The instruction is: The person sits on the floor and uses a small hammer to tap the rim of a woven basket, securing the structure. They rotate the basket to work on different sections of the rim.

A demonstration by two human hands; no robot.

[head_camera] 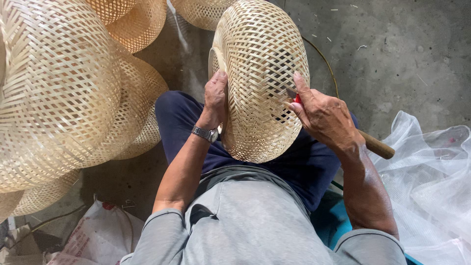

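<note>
Head view: left hand (215, 100) grips the rim of the woven bamboo lampshade (262, 78) resting on the lap, fingers wrapped round its edge. Right hand (324, 118) clasps a wooden-handled knife (375, 145), blade against the weave. Finished shades (64, 93) are stacked just left.

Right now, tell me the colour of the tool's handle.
Brown wood on the handle, red near the blade; head view.

We see a pale woven bamboo basket (260, 78), dome-shaped, standing on edge over the lap, and a knife (375, 144) with a wooden handle pressed against its weave.
</note>
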